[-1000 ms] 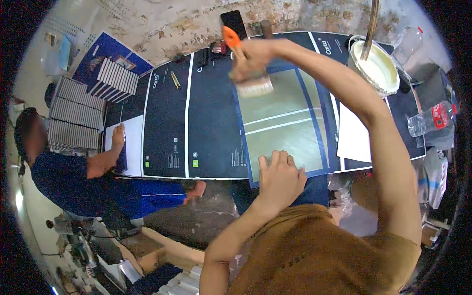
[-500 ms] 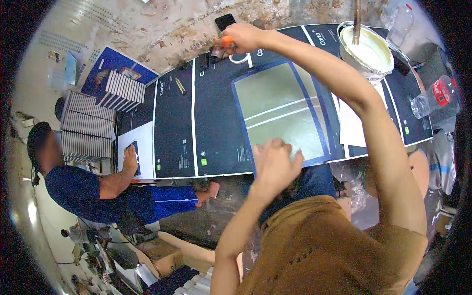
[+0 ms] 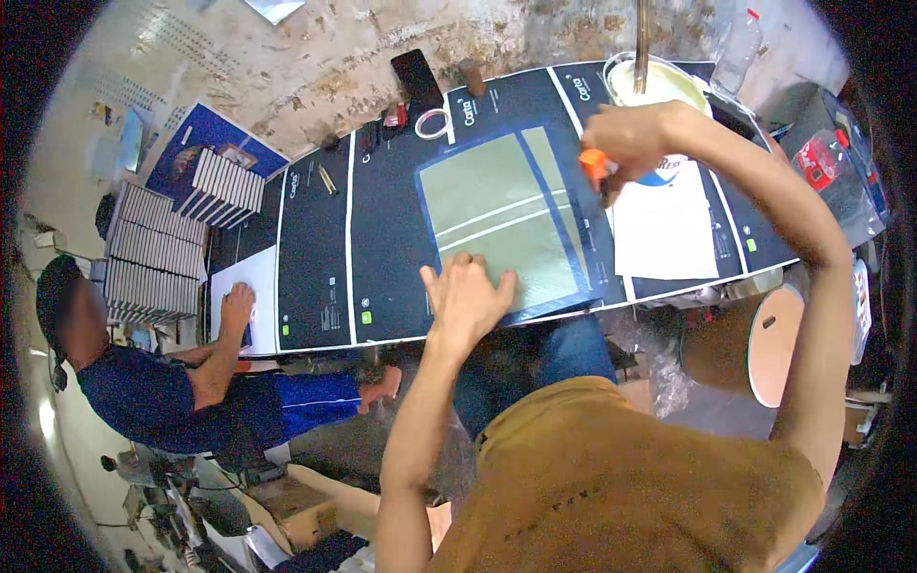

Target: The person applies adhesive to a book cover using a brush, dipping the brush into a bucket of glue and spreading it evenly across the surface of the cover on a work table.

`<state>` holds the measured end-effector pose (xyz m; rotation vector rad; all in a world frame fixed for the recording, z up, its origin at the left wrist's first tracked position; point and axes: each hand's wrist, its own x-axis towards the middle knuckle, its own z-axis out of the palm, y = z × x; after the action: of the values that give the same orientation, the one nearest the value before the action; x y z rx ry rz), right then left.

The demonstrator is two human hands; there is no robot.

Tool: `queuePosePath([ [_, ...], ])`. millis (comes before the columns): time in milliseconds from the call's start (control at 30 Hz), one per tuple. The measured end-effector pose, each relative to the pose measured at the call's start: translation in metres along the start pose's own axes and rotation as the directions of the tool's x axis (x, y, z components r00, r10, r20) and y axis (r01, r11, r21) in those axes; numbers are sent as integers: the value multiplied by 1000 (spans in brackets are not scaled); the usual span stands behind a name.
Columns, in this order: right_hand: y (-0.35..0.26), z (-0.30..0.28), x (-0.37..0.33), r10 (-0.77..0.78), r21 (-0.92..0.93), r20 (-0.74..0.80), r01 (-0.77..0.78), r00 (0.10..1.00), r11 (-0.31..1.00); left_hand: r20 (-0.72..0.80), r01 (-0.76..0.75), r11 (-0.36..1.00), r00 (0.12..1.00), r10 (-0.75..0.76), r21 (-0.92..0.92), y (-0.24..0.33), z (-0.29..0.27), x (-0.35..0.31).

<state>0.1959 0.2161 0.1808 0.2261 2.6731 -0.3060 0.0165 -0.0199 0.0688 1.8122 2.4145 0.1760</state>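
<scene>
the right hand [image 3: 626, 138] grips an orange-handled brush [image 3: 594, 163].

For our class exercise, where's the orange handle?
In the head view's right half, the right hand holds the orange handle, left of the white paper.

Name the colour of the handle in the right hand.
The handle is orange; the head view shows it best.

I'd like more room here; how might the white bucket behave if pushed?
The white bucket probably feels heavy, since pale contents show in its wide mouth. With no lid visible, those contents might slosh if runny. The brown stick rising well above the rim could sway.
</scene>
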Motion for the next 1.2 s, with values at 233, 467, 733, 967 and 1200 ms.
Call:
queuePosePath([
  [233, -19, 10, -67, 124, 262, -632, 60, 765, 963, 6, 256, 507, 896, -444, -823, -107, 27, 39],
  [467, -21, 62, 84, 697, 821, -571, 335, 434, 463, 494, 570, 224, 810, -317, -791, -117, 37, 76],
  [733, -13, 133, 42, 711, 775, -631, 222, 311, 591, 338, 541, 338, 795, -504, -770, -107, 42, 84],
  [967, -21, 150, -124, 900, 599, -419, 707, -122, 375, -377, 187, 859, 840, -391, -476, -84, 49, 68],
  [1200, -30, 63, -38, 760, 797, -575, 414, 301, 439, -74, -155, 982, 986, 147, -107, 73, 21, -8],
])
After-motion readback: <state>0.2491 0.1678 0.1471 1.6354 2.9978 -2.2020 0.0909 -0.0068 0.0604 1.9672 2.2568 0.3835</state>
